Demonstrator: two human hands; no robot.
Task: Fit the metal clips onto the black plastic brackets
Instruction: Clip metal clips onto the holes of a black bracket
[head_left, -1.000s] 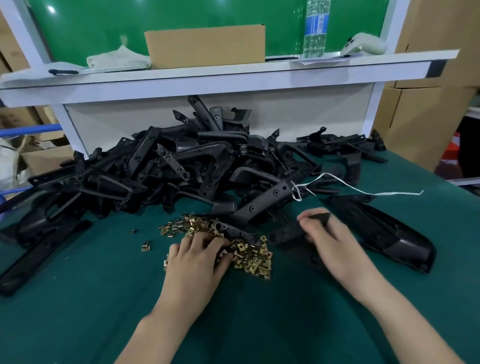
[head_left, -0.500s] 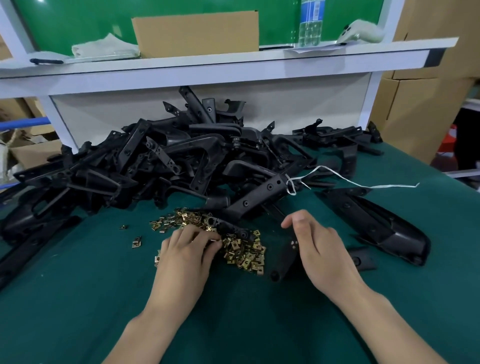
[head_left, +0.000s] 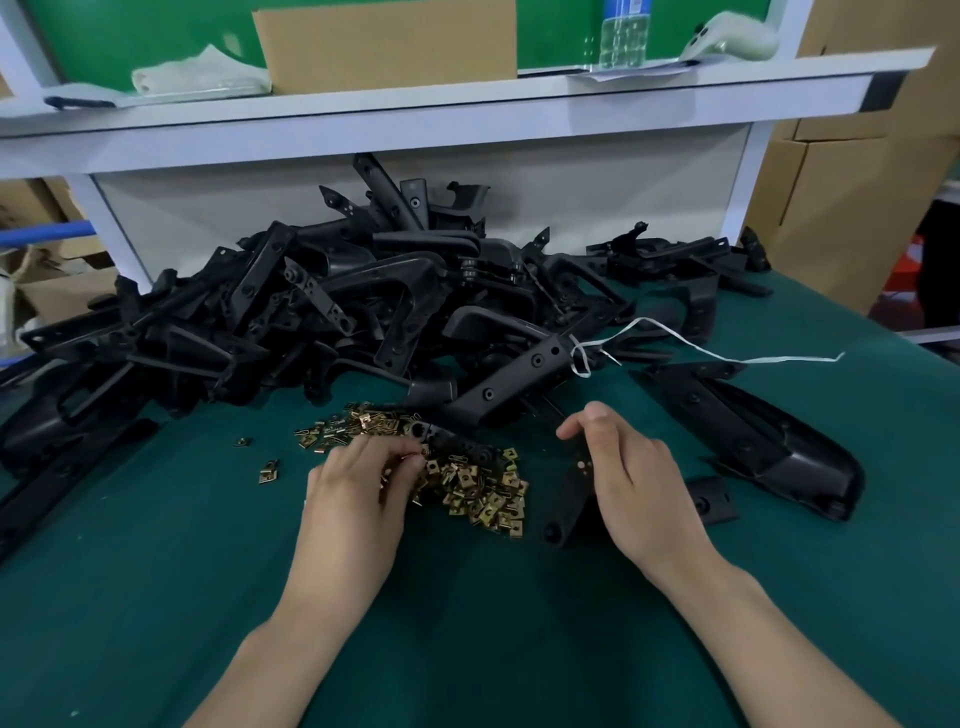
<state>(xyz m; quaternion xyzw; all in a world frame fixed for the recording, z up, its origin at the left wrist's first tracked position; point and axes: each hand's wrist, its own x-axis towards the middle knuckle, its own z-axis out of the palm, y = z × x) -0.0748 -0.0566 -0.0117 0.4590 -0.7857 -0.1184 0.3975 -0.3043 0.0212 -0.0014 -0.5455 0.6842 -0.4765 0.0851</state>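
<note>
A heap of small brass-coloured metal clips (head_left: 478, 488) lies on the green table, partly over a black bracket (head_left: 457, 441). My left hand (head_left: 358, 499) rests on the heap's left side, its fingertips pinching a clip. My right hand (head_left: 628, 483) grips a black plastic bracket (head_left: 569, 499), which stands tilted on the table just right of the clips. A big pile of black brackets (head_left: 332, 312) fills the table behind.
A larger black moulded part (head_left: 769, 436) lies to the right, with a white string (head_left: 717, 353) trailing from the pile. Two stray clips (head_left: 269, 472) lie left of the heap. A white shelf (head_left: 415, 109) holding a cardboard box and a bottle spans the back.
My right hand drew the bracket toward me and tilted it upright. My left hand's fingers closed on a clip in the heap.
</note>
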